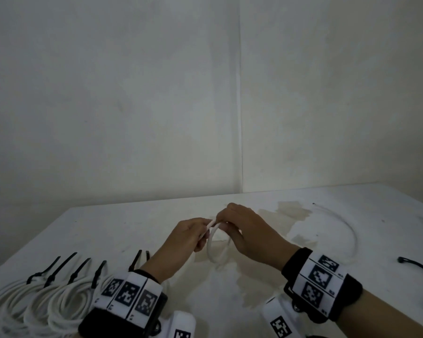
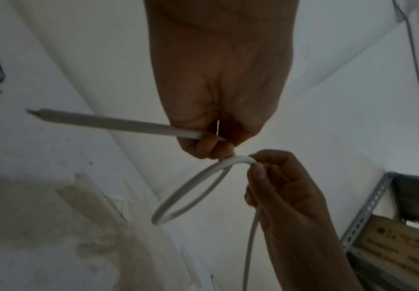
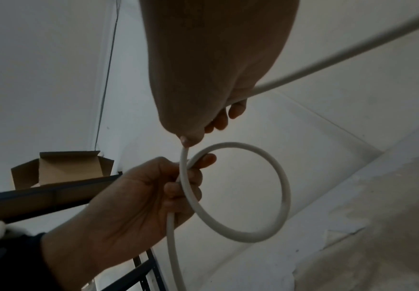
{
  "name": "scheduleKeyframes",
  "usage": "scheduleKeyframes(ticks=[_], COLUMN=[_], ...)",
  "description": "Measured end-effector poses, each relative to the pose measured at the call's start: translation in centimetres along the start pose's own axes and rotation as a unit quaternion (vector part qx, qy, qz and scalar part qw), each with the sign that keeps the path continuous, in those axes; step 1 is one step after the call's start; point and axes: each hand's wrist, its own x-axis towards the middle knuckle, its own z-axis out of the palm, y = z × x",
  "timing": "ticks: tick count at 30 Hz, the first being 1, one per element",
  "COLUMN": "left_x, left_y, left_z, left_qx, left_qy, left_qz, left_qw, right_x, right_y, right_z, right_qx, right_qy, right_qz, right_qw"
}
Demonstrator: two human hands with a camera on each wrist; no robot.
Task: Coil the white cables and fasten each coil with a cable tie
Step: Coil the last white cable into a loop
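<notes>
Both hands work mid-table, raised a little above the white table [image 1: 156, 230]. Left hand [image 1: 189, 234] grip: fingers curled round the white cable [image 1: 211, 250], pinching where the loop crosses itself; a short straight end sticks out past the fingers in the left wrist view. Right hand [image 1: 244, 230] grip: thumb and fingertips pinched on the same cable at the top of the loop, just beside the left hand's fingers, the two hands nearly touching.

One round loop of the cable hangs below the hands, tilted toward upright, bottom near or on the table, hard to tell which. The cable's free length runs from the right hand off to the right, curving across the table [image 1: 349, 230] to its far end near the back right.

Finished coils [image 1: 44, 303] lie at the near-left edge of the table, each bound with a black cable tie, tails pointing up and back [image 1: 59, 267]; count looks like five or six, partly hidden by the left wrist. A loose black cable tie [image 1: 422, 267] lies curved at the near right, well apart from the hands.

Stained patch on the table under the loop [image 1: 288, 215]. Both wrists wear black bands with square black-and-white markers [image 1: 320, 281].
</notes>
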Motion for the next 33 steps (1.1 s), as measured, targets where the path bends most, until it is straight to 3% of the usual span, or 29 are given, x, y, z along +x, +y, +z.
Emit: scheduleKeyframes(ticks=[5, 9, 17, 24, 28, 33], left_x=[0.1, -0.5, -0.7, -0.5, -0.2, -0.3], left_y=[-0.1, 0.6, 0.5, 0.3, -0.5, -1.4], left_z=[-0.7, 0.0, 0.6, -0.2, -0.6, -1.4], left_qx=[0.010, 0.082, 0.088, 0.097, 0.128, 0.162], left_qy=[0.026, 0.015, -0.034, -0.051, -0.025, 0.009], left_qz=[0.014, 0.046, 0.046, 0.050, 0.070, 0.070], left_qw=[1.000, 0.995, 0.995, 0.993, 0.989, 0.984], right_x=[-0.1, 0.4, 1.0, 1.3, 1.6, 1.5], right_y=[-0.6, -0.5, -0.2, -1.0, -0.8, -0.2], right_z=[-0.4, -0.9, -1.5, -1.6, -1.6, -1.7], right_qx=[-0.001, 0.063, 0.113, 0.092, 0.145, 0.127], right_qy=[0.006, -0.012, -0.006, -0.102, -0.093, -0.045], right_qz=[-0.016, 0.059, 0.184, 0.150, 0.207, 0.217], right_qw=[1.000, 0.996, 0.976, 0.979, 0.963, 0.967])
